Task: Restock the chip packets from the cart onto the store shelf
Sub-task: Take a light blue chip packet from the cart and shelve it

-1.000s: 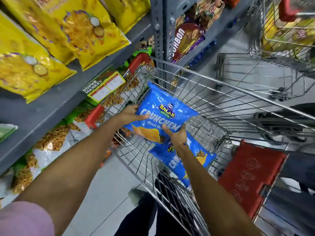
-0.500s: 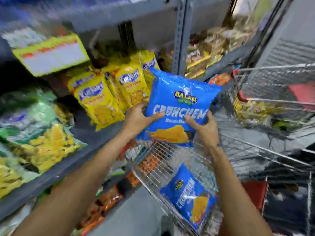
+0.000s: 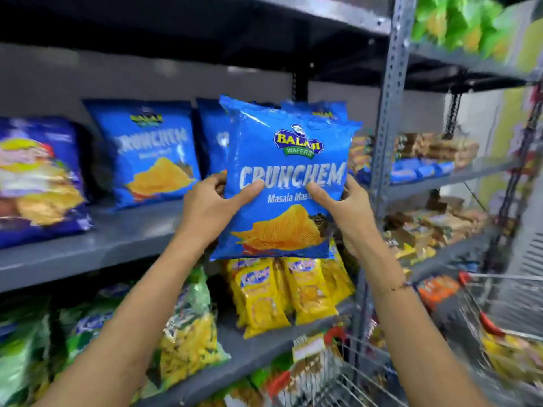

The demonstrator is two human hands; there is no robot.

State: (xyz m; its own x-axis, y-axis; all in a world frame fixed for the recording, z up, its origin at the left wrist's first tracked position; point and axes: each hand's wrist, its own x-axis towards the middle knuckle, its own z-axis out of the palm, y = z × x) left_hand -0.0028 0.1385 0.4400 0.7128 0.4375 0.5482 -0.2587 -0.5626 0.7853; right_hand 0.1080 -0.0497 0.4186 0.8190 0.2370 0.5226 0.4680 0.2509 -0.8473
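Note:
I hold a blue Crunchem chip packet point(image 3: 286, 171) upright in front of the grey store shelf point(image 3: 123, 242). My left hand point(image 3: 211, 207) grips its left edge and my right hand point(image 3: 343, 210) grips its right edge, thumbs on the front. Behind it, matching blue Crunchem packets point(image 3: 152, 154) stand on the same shelf; one more is partly hidden by the held packet. The wire cart point(image 3: 352, 374) shows only its top corner at the bottom right.
Yellow snack packets point(image 3: 282, 298) and green-and-yellow bags point(image 3: 188, 333) fill the shelf below. A dark blue chip bag point(image 3: 35, 177) stands at far left. A perforated steel upright point(image 3: 388, 118) divides the bays; a second cart point(image 3: 505, 327) stands at right.
Both hands have lifted the blue packet out of the cart and up to the shelf with matching packets. My view has swung upward from the cart to the shelves.

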